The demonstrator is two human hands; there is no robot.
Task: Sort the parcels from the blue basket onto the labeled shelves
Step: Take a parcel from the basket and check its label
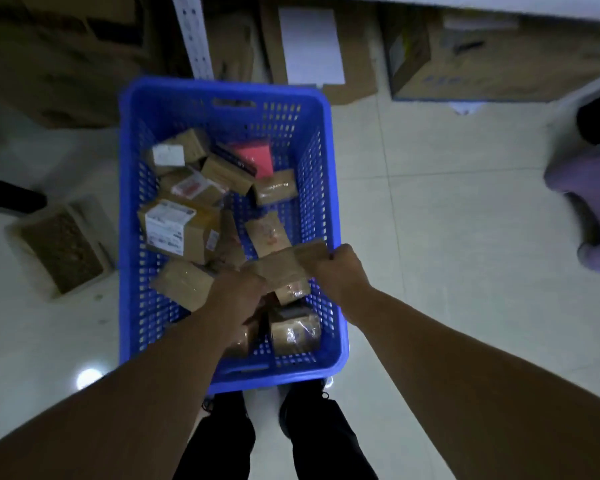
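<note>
My left hand (238, 296) and my right hand (343, 271) each grip one end of a flat brown cardboard parcel (284, 265) over the blue perforated plastic basket (129, 209) of other small taped boxes (174, 226).

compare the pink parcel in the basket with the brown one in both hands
The pink parcel is bright pink; the held parcel is plain brown. The pink parcel lies untouched at the blue basket's far end; left hand and right hand grip the held parcel nearer. Both are over the basket.
</note>
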